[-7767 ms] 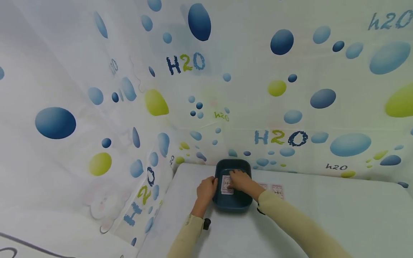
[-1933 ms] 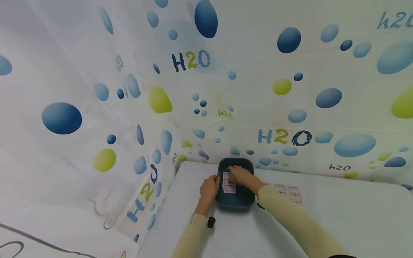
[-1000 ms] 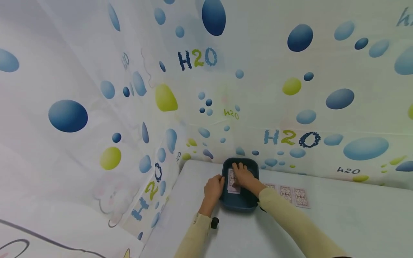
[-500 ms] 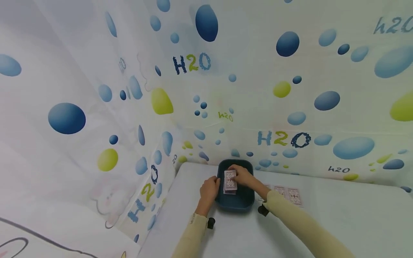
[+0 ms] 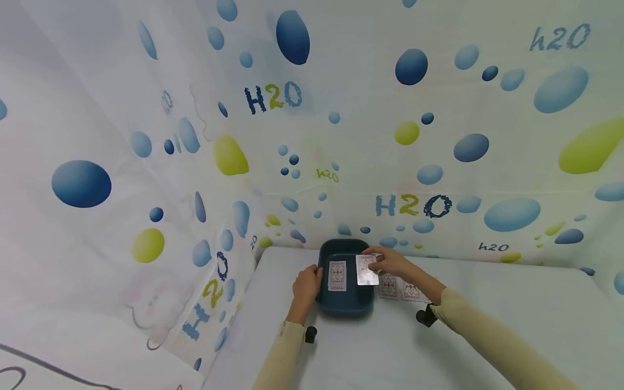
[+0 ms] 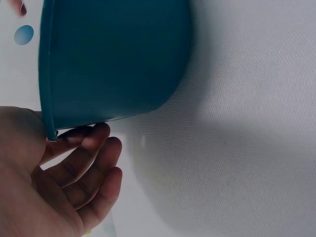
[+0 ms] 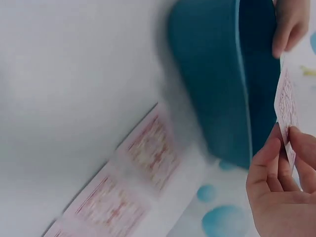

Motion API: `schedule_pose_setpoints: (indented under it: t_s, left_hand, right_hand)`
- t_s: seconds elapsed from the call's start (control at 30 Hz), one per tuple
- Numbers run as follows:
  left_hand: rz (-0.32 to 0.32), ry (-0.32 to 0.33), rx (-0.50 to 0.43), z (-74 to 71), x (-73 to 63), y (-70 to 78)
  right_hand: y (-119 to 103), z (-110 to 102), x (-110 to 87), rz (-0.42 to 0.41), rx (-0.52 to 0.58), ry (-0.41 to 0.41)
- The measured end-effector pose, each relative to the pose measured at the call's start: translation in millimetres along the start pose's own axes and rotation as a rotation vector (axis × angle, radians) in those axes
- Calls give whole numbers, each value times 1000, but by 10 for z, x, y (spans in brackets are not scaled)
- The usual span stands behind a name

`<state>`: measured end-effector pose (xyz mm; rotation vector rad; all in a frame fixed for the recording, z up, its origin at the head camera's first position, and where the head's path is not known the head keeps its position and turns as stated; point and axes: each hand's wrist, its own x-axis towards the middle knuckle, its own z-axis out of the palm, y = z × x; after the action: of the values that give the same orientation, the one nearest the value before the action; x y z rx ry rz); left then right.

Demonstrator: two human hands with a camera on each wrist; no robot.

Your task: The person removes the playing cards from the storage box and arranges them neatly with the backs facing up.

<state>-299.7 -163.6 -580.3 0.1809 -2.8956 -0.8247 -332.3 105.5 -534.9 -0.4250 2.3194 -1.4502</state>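
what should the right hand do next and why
Probably carry the pinched card rightward and lower it to the table: the right hand holds it raised by the bin's right rim, other cards lie in a row beyond that side, and the left hand grips the opposite rim.

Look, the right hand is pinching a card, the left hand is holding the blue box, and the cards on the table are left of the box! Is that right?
Not quite: the cards on the table lie right of the blue box, as the head view shows. The right hand does pinch a card, and the left hand holds the box.
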Motion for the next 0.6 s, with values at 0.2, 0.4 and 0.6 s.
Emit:
schedule_pose_setpoints:
  t_s: [0.2,0.4,0.6]
  left_hand:
    - [-11,-18,8,-10,13,4]
    - [-14,-34,8,-18,28,4]
    - [-21,-37,14,-17,27,11]
  right_hand:
    - [179,-310,-190,-60,-14,-36]
    - [351,-593,-427,-89,-9,-61]
    - [600,-845,-649,-49,-31,-41]
